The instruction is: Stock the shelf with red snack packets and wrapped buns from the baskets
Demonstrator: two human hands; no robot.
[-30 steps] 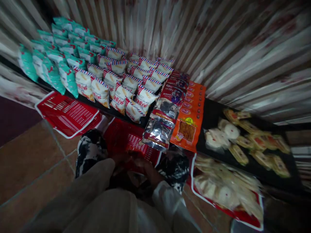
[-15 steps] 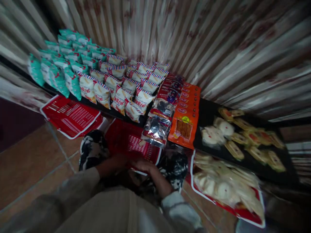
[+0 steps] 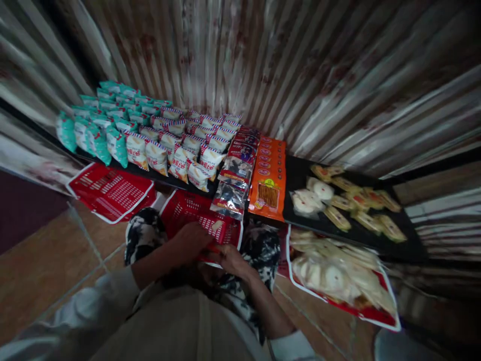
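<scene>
My left hand [image 3: 191, 241] and my right hand [image 3: 232, 259] are close together over a red plastic basket [image 3: 180, 203] between my knees. The fingers of both look curled in. An orange-red edge [image 3: 213, 247] shows between them, too dark to name. Just beyond the hands a small pale piece [image 3: 217, 225] lies against the red. On the black shelf ahead stand white snack bags [image 3: 156, 156], dark red and silver packets [image 3: 230, 198] and orange packets [image 3: 267, 193].
Teal bags [image 3: 98, 143] fill the shelf's left end. Pale wrapped packs [image 3: 363, 220] and white round packs [image 3: 319, 189] lie on its right. Red baskets stand either side, the right one [image 3: 381, 326] full of pale bagged items. A corrugated wall [image 3: 225, 60] rises behind.
The view has shifted, so the shelf sits lower and further left at its right end. My hands remain over the basket, the left one now raised a little more over it.
</scene>
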